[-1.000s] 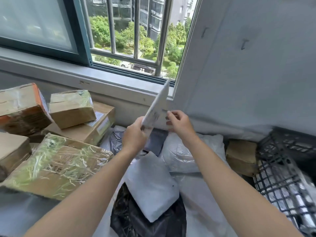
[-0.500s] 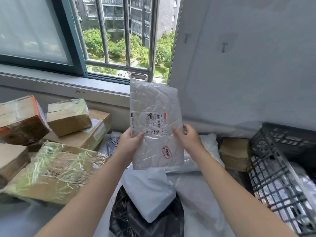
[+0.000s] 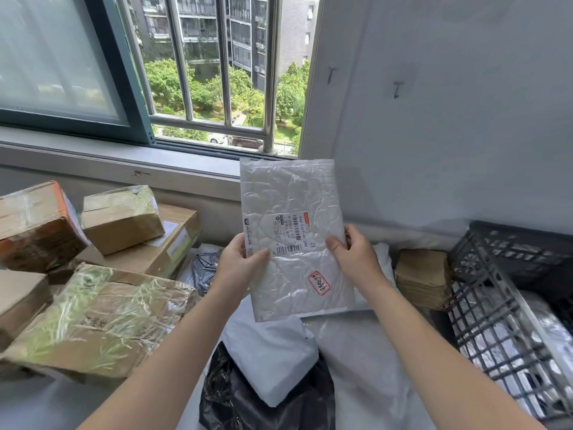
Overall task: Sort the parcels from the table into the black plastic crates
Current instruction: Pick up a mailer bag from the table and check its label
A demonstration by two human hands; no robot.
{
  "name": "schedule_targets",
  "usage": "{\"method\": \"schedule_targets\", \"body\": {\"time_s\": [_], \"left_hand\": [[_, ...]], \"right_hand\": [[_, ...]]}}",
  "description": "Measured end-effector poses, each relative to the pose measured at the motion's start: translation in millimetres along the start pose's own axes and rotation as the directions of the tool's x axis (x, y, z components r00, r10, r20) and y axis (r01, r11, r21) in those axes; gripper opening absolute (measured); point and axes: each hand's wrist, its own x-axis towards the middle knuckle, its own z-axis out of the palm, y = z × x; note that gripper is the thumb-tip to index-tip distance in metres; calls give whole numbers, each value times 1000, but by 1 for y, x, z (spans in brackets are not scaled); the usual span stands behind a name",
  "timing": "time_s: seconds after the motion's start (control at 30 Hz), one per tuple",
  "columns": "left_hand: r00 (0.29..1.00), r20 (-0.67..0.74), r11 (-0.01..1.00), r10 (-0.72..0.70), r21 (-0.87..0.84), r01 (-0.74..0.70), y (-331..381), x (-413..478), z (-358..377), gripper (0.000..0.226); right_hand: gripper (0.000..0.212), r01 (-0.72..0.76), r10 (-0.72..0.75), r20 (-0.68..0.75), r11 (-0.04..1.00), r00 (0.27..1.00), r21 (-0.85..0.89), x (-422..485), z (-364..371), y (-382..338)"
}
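While both hands hold it up above the counter, the padded mailer turns its crinkled, silvery-white face to the camera. It bears one white shipping label with barcodes near the middle and one red-bordered sticker with handwriting lower down. The left hand pinches the mailer's nine o'clock edge, thumb on the front and the rest hidden behind. The right hand grips the three o'clock edge, thumb on the front and fingers curled round the rim. The mailer's long axis runs nearly twelve to six, its top leaning a little toward eleven, and the label's print runs sideways along that axis. It sits mid-view in front of the windowsill, clear of the pile below. At nine o'clock from it lie five cardboard boxes, several wrapped in clear tape. A sixth brown parcel sits at three o'clock, just beside two black plastic crates, the nearer one holding silvery parcels. Toward six o'clock, three white poly bags and two dark bags overlap on the counter.
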Motion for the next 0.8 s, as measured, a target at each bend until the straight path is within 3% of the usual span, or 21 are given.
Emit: {"method": "schedule_targets", "body": {"time_s": [0.07,0.13,0.23,0.3,0.33,0.4,0.47,0.53,0.57,0.7,0.8], "left_hand": [[993,-84,990,85,116,-75,4,1,1,37],[944,-186,910,272,369,-189,9,4,0,63],[801,-164,640,576,700,-317,25,7,-4,93],[743,-99,468,662,829,-306,37,10,-5,102],[749,-60,399,660,873,-281,43,12,-6,104],[842,14,338,540,912,-231,53,18,-6,106],[946,60,495,320,840,-220,61,24,-7,86],[980,148,772,130,605,-194,62,26,-10,38],[978,189,861,92,478,-173,59,26,-11,22],[983,165,979,87,167,-114,46,23,-11,17],[989,137,996,62,49,-70,38,18,-11,17]], "right_hand": [[13,28,-26,25,997,999,-75,2,-8,-3],[16,65,-54,72,984,996,-163,5,-17,-7],[16,110,-73,161,966,984,-235,12,-29,-17],[10,150,-92,207,945,974,-289,17,-36,-23],[9,174,-102,232,933,967,-316,18,-39,-27],[11,202,-106,293,925,950,-321,18,-43,-34],[13,210,-94,347,926,933,-315,18,-45,-41],[13,238,-103,347,896,932,-376,19,-46,-45],[14,270,-135,324,867,936,-419,19,-46,-46],[28,337,-361,49,802,931,-493,11,-46,-38],[49,155,-279,-228,881,933,-447,-1,-47,-24]]}}
